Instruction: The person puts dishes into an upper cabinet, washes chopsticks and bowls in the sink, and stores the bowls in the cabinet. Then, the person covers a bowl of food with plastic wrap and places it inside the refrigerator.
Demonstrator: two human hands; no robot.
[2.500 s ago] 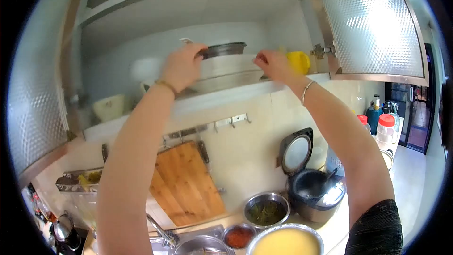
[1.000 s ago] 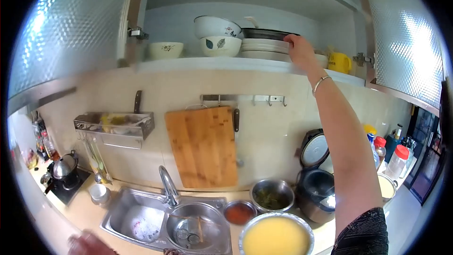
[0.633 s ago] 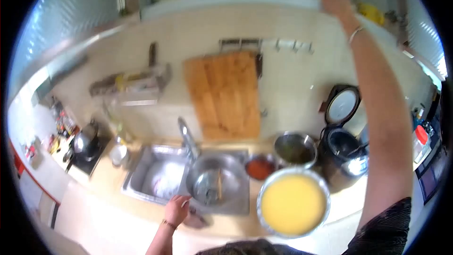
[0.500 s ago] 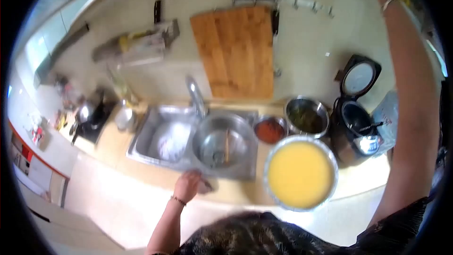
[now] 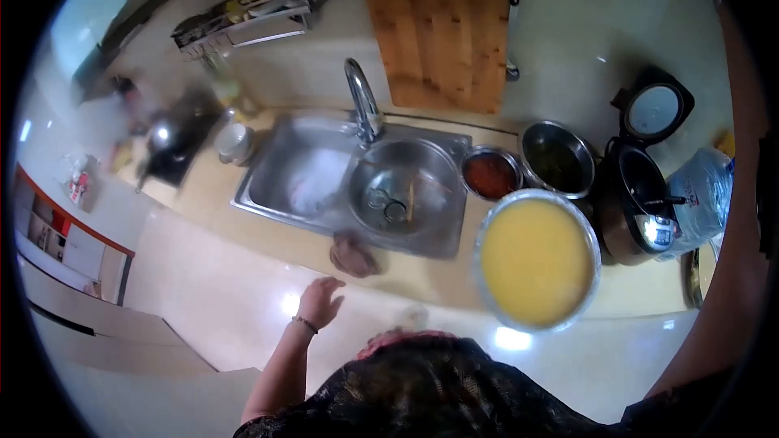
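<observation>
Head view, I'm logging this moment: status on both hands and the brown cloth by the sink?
Left hand open, empty, apart from brown cloth, nothing between. Right hand out of view. Cloth crumpled on counter, in front of sink.

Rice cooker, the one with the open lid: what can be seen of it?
The dark brown, rounded rice cooker stands on the tan counter. Its hinged dark lid is raised, showing a pale round inner plate. A silvery control panel faces front. A dark handle juts from the opening; any contents are too dark to tell. A clear plastic bag sits close on its right. No visible hand touches it.
</observation>
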